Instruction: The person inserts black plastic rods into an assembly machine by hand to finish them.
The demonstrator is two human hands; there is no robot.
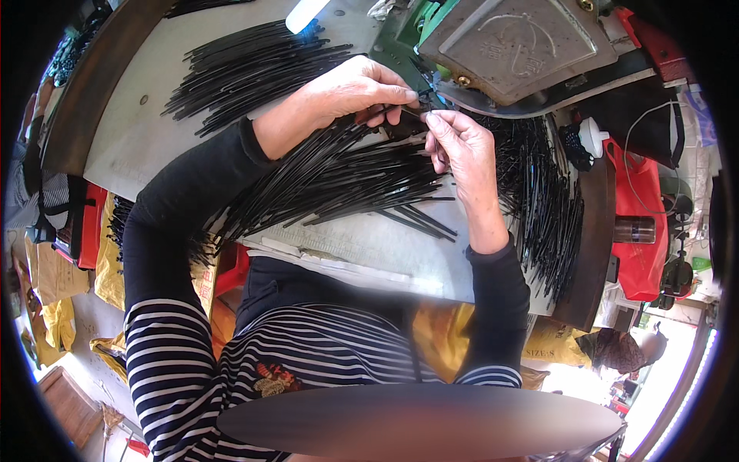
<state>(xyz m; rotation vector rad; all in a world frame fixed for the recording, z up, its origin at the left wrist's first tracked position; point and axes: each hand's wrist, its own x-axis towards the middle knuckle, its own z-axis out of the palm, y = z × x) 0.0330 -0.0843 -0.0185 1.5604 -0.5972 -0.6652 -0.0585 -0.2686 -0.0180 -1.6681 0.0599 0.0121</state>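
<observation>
My left hand (pixel 358 91) and my right hand (pixel 464 146) are close together at the front edge of a green and grey machine (pixel 517 46). Both are closed in a pinch, thumbs against fingers, at the ends of thin black rods. A short dark stretch shows between the fingertips; its exact shape is too small to make out. Under my hands a loose bundle of thin black rods (pixel 354 181) fans across the pale worktop (pixel 123 142). Another pile of black rods (pixel 246 69) lies beyond my left forearm.
More black rods (pixel 550 208) hang in a dense heap right of my right wrist. A white lamp (pixel 305 14) shines over the far side. Dark curved edging (pixel 85 92) bounds the worktop. At the right are a red bag (pixel 637 223) and a dark jar (pixel 635 229).
</observation>
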